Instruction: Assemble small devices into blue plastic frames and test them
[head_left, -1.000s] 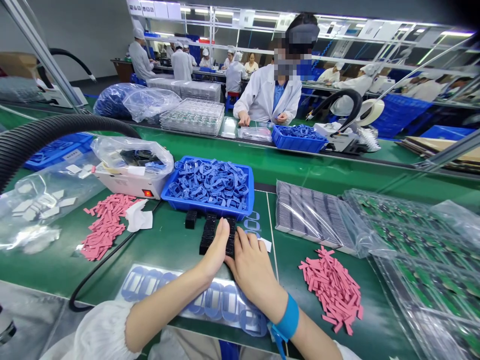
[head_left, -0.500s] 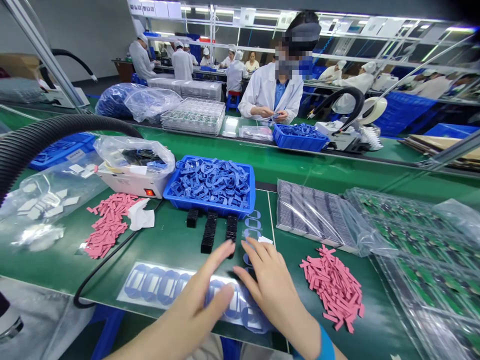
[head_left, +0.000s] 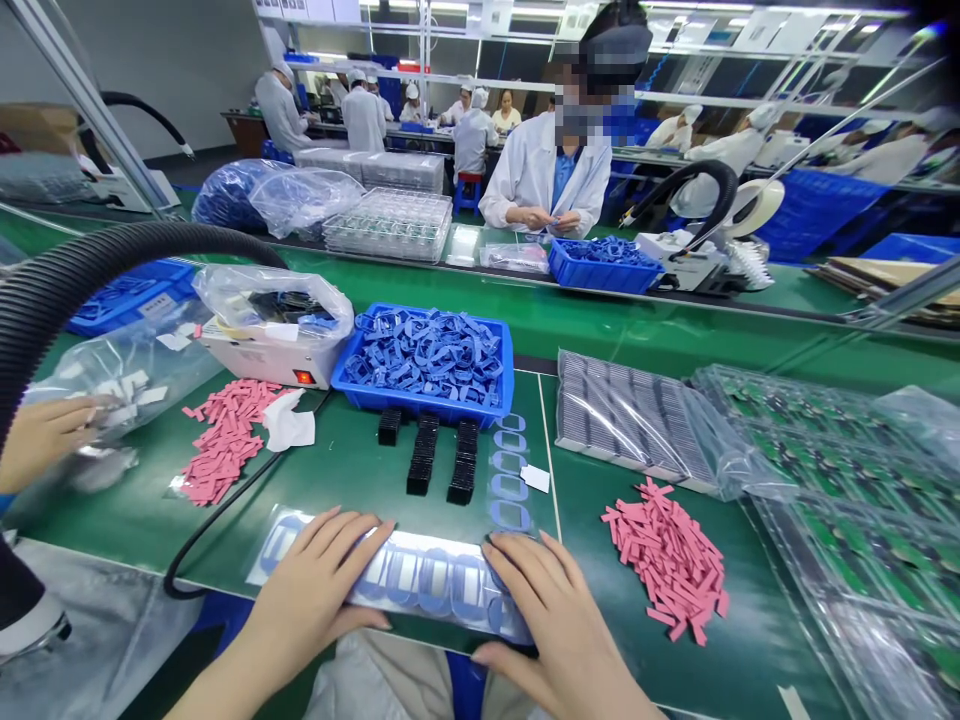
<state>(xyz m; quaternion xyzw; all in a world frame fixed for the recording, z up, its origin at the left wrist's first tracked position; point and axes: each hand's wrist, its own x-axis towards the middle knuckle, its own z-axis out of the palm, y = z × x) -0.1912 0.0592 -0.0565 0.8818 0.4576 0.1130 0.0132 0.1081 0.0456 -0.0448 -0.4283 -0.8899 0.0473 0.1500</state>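
Note:
A clear-backed sheet (head_left: 405, 570) bearing a row of blue oval pieces with pale rectangular centres lies along the table's front edge. My left hand (head_left: 319, 580) grips it left of its middle, fingers over the top and thumb along the near edge. At its right end, my right hand (head_left: 551, 605) holds it in the same way, fingertips on the far side and thumb toward me. Some ovals are hidden under both hands. Beyond the right hand runs a column of blue ring-shaped pieces (head_left: 511, 487), with a white tag (head_left: 535, 478) beside it.
Black block stacks (head_left: 461, 465) stand before a blue bin (head_left: 341, 388) of blue parts. Pink strips lie in a left pile (head_left: 225, 455) and a right pile (head_left: 667, 560). A co-worker's hand (head_left: 49, 440) touches a plastic bag at left. Trayed circuit boards (head_left: 832, 500) occupy the right.
Both my hands have come down toward me onto the sheet and moved apart, uncovering the black stacks and blue rings. A co-worker's hand has entered at the left.

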